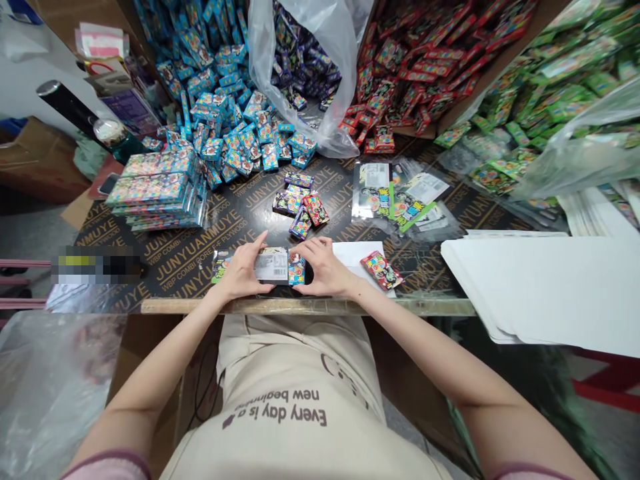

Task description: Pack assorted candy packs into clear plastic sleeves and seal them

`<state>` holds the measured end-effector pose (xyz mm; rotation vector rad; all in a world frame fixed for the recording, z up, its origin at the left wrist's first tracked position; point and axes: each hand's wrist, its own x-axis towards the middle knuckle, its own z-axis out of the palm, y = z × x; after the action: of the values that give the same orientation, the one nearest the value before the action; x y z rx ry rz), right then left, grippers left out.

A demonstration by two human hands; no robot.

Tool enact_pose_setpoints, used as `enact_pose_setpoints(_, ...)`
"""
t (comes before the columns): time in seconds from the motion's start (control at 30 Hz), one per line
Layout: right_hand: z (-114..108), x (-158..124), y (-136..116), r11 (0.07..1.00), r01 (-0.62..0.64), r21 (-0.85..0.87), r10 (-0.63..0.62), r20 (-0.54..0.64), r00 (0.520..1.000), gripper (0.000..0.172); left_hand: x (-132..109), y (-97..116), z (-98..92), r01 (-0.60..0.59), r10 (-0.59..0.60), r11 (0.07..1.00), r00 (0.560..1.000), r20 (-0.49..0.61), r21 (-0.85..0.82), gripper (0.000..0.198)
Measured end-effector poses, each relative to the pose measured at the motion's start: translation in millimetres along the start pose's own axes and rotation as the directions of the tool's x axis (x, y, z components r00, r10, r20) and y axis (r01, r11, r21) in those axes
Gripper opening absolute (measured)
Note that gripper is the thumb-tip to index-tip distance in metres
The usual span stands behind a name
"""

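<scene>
Near the table's front edge, my left hand is wrapped round the left part of a flat package with a white label. My right hand pinches a small blue box at the package's right end, thumb below and fingers above. Just right of that hand, a red box lies on a white sheet. Above the hands sit several small dark boxes and a red one. The undersides of the held things are hidden.
Stacked wrapped packs stand at the left. Heaps of blue boxes, purple boxes, red boxes and green packs line the back. Flat printed packages lie right of centre, white sheets at the right.
</scene>
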<state>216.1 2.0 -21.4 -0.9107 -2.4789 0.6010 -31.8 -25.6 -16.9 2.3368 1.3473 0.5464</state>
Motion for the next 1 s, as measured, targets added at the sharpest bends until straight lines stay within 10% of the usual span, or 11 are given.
enact_pose_setpoints(0.2,0,-3,4,0.992,-0.085,0.094,0.098,-0.146,0.984,0.085,7,-2,-3.9,0.012,-0.013,1.000,0.999,-0.038,-0.024,0.110)
enact_pose_setpoints(0.3,4,-7,-9,0.970,-0.198,0.137,0.230,-0.277,0.933,0.072,10,-3,-5.2,0.039,-0.041,0.999,0.989,-0.141,-0.020,0.110)
enact_pose_setpoints(0.43,7,-4,-20,0.983,-0.104,0.151,0.127,-0.149,0.981,0.055,10,0,-3.9,0.026,-0.025,1.000,0.993,-0.116,0.004,0.109)
enact_pose_setpoints(0.6,5,11,8,0.977,-0.204,0.070,0.215,-0.243,0.946,0.043,9,1,-3.7,0.058,-0.052,0.997,0.989,-0.138,0.040,0.104)
enact_pose_setpoints(0.83,6,36,60,0.917,-0.381,-0.116,0.347,-0.233,0.908,0.085,17,21,-3.2,-0.124,0.035,0.939,0.962,0.270,0.320,0.083)
enact_pose_setpoints(1.0,4,42,66,0.932,-0.340,-0.127,0.317,-0.170,0.933,0.084,31,32,-3.0,-0.205,0.031,0.892,0.917,0.397,0.404,0.060)
